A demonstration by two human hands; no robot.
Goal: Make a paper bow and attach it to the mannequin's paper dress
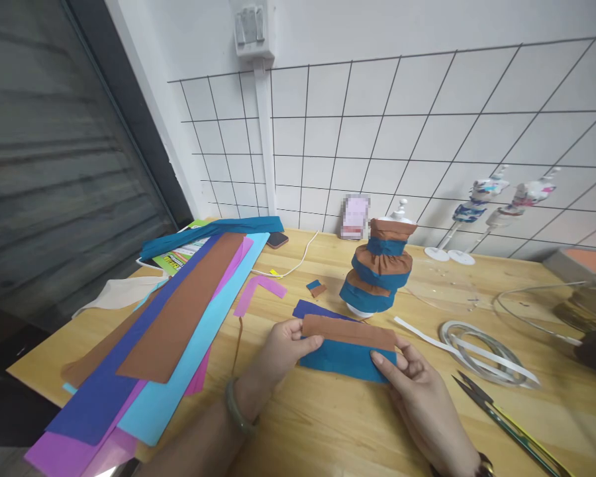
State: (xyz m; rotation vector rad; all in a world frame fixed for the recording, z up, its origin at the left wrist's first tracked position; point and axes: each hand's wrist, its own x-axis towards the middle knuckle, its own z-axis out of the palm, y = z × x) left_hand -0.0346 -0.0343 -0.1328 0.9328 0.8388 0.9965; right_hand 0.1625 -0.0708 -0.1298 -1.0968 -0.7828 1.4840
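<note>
Between my two hands a short two-tone fabric strip (345, 344), brown along the top and teal along the bottom, is held out flat just over the table. My left hand (283, 348) pinches its left end with the thumb on the front. At the right end, my right hand (410, 371) grips it, thumb across the teal half and fingers behind. A dark blue fabric piece (322, 309) lies partly hidden behind the strip. Just beyond stands a small form dressed in gathered brown and teal fabric (382, 265), with a white knob on top.
Long coloured fabric strips (179, 311) lie piled at the left. Scissors (511, 424) and a coil of white tape (487, 351) rest on the right. Small scraps (316, 289), a phone (277, 240) and two slim stands (437, 254) are farther back, near the wire grid.
</note>
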